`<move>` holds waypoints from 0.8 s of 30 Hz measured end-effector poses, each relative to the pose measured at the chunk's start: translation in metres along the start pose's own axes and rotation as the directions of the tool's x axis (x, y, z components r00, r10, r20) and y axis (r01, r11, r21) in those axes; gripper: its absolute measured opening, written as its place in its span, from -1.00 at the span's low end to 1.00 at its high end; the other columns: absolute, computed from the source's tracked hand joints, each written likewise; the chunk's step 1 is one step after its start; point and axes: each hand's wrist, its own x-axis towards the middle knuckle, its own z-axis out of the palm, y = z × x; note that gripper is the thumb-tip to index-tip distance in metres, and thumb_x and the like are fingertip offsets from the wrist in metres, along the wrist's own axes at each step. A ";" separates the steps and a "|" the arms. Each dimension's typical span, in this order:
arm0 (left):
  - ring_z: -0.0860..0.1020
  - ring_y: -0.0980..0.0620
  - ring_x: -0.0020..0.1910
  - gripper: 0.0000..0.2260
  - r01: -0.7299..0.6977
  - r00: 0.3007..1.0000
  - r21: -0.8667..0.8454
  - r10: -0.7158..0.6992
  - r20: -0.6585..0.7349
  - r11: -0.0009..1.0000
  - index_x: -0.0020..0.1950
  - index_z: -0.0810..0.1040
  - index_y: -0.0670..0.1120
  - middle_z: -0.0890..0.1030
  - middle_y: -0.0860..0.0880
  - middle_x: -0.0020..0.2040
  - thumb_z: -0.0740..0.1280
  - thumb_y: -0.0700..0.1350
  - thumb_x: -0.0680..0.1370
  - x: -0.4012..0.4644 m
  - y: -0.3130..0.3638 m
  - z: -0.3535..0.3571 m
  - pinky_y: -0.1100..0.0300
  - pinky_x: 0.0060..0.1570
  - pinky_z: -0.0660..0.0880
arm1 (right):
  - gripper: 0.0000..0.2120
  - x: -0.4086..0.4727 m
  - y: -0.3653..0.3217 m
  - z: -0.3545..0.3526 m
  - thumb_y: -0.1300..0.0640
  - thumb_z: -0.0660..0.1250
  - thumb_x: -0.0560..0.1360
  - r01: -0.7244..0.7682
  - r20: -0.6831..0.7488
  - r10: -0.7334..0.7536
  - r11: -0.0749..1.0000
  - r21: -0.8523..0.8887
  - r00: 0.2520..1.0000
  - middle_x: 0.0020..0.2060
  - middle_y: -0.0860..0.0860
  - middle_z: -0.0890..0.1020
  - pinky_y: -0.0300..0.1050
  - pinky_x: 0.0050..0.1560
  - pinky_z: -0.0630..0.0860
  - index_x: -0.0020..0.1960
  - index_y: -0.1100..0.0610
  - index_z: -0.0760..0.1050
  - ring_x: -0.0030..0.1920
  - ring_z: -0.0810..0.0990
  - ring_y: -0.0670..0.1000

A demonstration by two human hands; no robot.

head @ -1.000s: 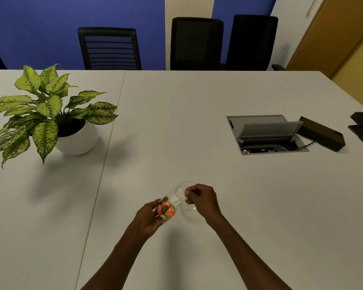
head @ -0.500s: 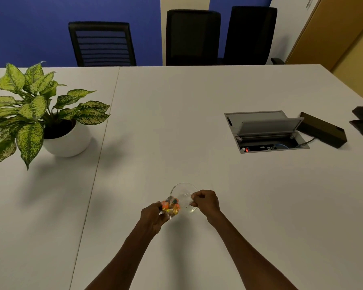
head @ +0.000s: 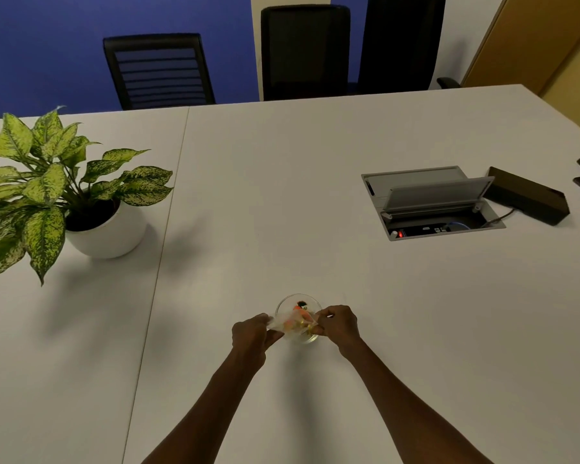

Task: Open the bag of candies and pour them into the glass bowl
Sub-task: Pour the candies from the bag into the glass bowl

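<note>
A small clear glass bowl (head: pixel 290 299) stands on the white table in front of me. Over it lies a clear plastic candy bag (head: pixel 292 322), held tilted across the bowl's near half. My left hand (head: pixel 252 336) pinches the bag's left end, and my right hand (head: pixel 339 324) pinches its right end at the bowl's rim. Orange, yellow and dark candies (head: pixel 300 307) show inside the bowl and at the bag's mouth. The bowl's near rim is hidden behind the bag and my fingers.
A potted plant in a white pot (head: pixel 109 231) stands at the left. An open cable box (head: pixel 429 202) is sunk into the table at the right, with a dark device (head: pixel 526 195) beside it. Black chairs (head: pixel 158 70) line the far edge.
The bag went from beside the bowl, bunched in my left hand, to stretched over it between both hands. Candies now lie in the bowl.
</note>
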 end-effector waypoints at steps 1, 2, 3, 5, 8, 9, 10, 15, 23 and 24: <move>0.62 -0.30 -0.14 -0.89 -0.007 1.000 0.008 0.007 -0.001 1.000 -0.23 0.54 -0.36 0.59 -0.30 -0.11 0.27 -0.47 0.47 -0.001 0.001 0.002 0.00 -0.24 0.67 | -0.94 0.000 0.000 0.000 0.33 0.41 0.43 -0.003 -0.004 0.003 1.000 0.000 1.000 -0.27 0.16 0.70 0.09 -0.07 0.68 -0.19 0.33 0.63 -0.31 0.71 0.20; 0.62 -0.31 -0.10 -0.90 -0.011 1.000 0.015 0.011 -0.004 1.000 -0.22 0.55 -0.36 0.58 -0.32 -0.08 0.28 -0.46 0.47 -0.002 0.003 0.003 -0.02 -0.16 0.66 | -0.93 0.001 0.001 -0.001 0.33 0.40 0.44 -0.011 -0.004 0.011 1.000 0.009 1.000 -0.30 0.15 0.68 0.09 -0.09 0.69 -0.19 0.33 0.62 -0.36 0.70 0.18; 0.62 -0.32 -0.07 -0.93 -0.014 1.000 0.021 0.014 -0.007 1.000 -0.19 0.56 -0.38 0.58 -0.33 -0.06 0.29 -0.45 0.47 -0.003 0.005 0.005 -0.04 -0.12 0.65 | -0.93 0.001 0.001 -0.001 0.34 0.38 0.44 -0.020 -0.001 0.020 1.000 0.017 1.000 -0.33 0.14 0.67 0.09 -0.11 0.69 -0.19 0.34 0.62 -0.39 0.69 0.17; 0.62 -0.34 -0.04 -0.95 -0.020 1.000 0.026 0.020 -0.015 0.999 -0.12 0.55 -0.41 0.57 -0.34 -0.03 0.30 -0.44 0.46 -0.005 0.008 0.008 -0.02 -0.19 0.67 | -0.91 0.002 0.002 -0.002 0.36 0.36 0.45 -0.033 0.007 0.033 0.999 0.025 0.999 -0.38 0.13 0.65 0.09 -0.13 0.69 -0.20 0.35 0.61 -0.41 0.67 0.18; 0.63 -0.35 -0.09 -0.91 -0.016 1.000 0.036 0.016 -0.014 0.999 -0.06 0.55 -0.42 0.55 -0.31 0.00 0.33 -0.42 0.45 -0.009 0.012 0.009 0.04 -0.35 0.67 | -0.92 0.001 0.003 -0.003 0.36 0.37 0.45 -0.054 0.017 0.053 0.998 0.035 0.998 -0.43 0.16 0.64 0.08 -0.15 0.70 -0.18 0.35 0.62 -0.43 0.66 0.17; 0.64 -0.36 -0.10 -0.87 -0.010 1.000 0.050 0.010 -0.014 0.999 -0.02 0.54 -0.44 0.55 -0.32 0.02 0.33 -0.41 0.45 -0.009 0.013 0.009 0.04 -0.35 0.67 | -0.93 0.000 0.003 -0.003 0.36 0.37 0.46 -0.060 0.019 0.060 0.997 0.037 0.998 -0.42 0.18 0.64 0.07 -0.16 0.70 -0.17 0.35 0.62 -0.44 0.66 0.16; 0.65 -0.37 -0.10 -0.83 -0.006 1.000 0.064 0.007 -0.014 0.998 0.02 0.54 -0.45 0.55 -0.32 0.03 0.34 -0.40 0.45 -0.009 0.014 0.009 0.04 -0.32 0.67 | -0.93 0.000 0.003 -0.003 0.36 0.37 0.46 -0.064 0.019 0.063 0.997 0.039 0.998 -0.40 0.19 0.65 0.05 -0.18 0.70 -0.16 0.35 0.62 -0.45 0.66 0.15; 0.62 -0.33 -0.10 -0.81 -0.006 0.999 0.062 0.009 -0.036 0.998 0.07 0.53 -0.39 0.58 -0.28 0.03 0.36 -0.31 0.51 -0.005 0.014 0.001 -0.04 -0.21 0.63 | -0.92 -0.004 0.000 -0.003 0.35 0.36 0.47 -0.041 0.018 0.040 0.998 0.054 0.999 -0.36 0.15 0.64 -0.16 -0.34 0.66 -0.13 0.37 0.62 -0.54 0.62 0.01; 0.55 -0.17 -0.19 -0.90 -0.021 1.000 -0.011 0.021 -0.014 1.000 -0.05 0.58 -0.40 0.57 -0.27 -0.17 0.34 -0.41 0.46 -0.009 0.008 -0.023 0.08 -0.17 0.59 | -0.90 -0.019 -0.009 -0.006 0.34 0.35 0.49 0.097 -0.032 -0.092 0.980 0.172 0.995 -0.27 0.27 0.68 0.03 -0.14 0.67 -0.14 0.30 0.64 -0.38 0.66 0.14; 0.56 -0.16 -0.17 -0.93 -0.026 1.000 -0.028 0.026 0.010 0.999 -0.11 0.59 -0.38 0.57 -0.26 -0.17 0.36 -0.41 0.43 -0.010 0.008 -0.027 0.09 -0.15 0.60 | -0.91 -0.022 -0.012 -0.006 0.34 0.35 0.50 0.109 -0.037 -0.104 0.972 0.207 0.994 -0.24 0.29 0.68 0.08 -0.10 0.67 -0.12 0.30 0.63 -0.34 0.66 0.16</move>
